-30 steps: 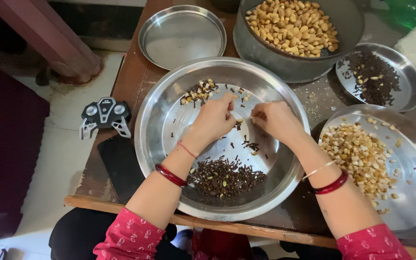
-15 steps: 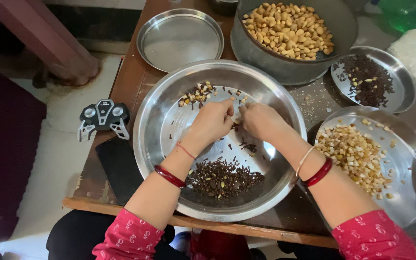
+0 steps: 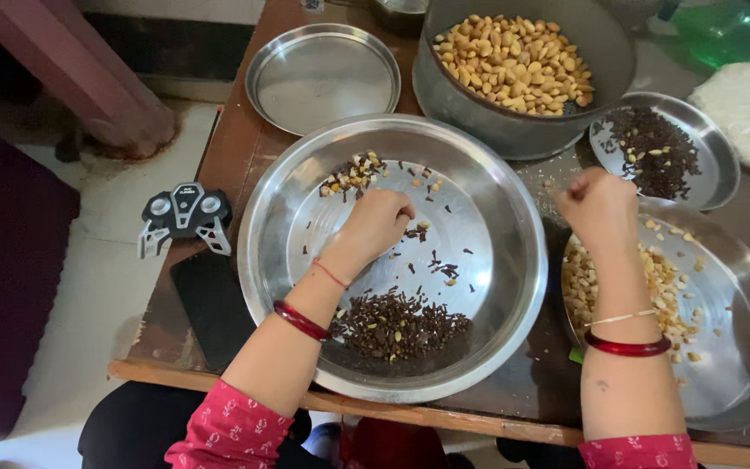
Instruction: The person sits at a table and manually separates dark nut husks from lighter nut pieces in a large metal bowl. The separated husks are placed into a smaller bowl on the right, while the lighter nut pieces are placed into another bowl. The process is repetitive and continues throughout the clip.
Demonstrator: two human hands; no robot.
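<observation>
A person's left hand (image 3: 377,221) rests curled, fingertips down, inside a wide steel basin (image 3: 514,287), the fingers pinched narrow over a few scattered dark skins and pale nut bits (image 3: 417,231) just beyond the knuckles. Whether a piece is pinched between them cannot be told. The right hand (image 3: 599,208) hovers closed in a loose fist above the near rim of a steel plate of chopped pale nuts (image 3: 653,278), well apart from the left; what it encloses, if anything, is hidden.

Toward the wrist of the left hand lies a heap of dark husks (image 3: 401,323); ahead of its fingers, a small mixed pile (image 3: 353,172). The pieces look tiny, light, dry and brittle, likely to skid on the smooth metal, so a fingertip pinch from above, or a sweep against the basin's slope, seems the surest hold.

Farther out on the table (image 3: 227,156) stand a deep pot of whole peeled nuts (image 3: 514,61), a small plate of dark skins (image 3: 653,148), an empty steel plate (image 3: 323,78), a toy remote controller (image 3: 186,213) and a dark phone (image 3: 214,304).
</observation>
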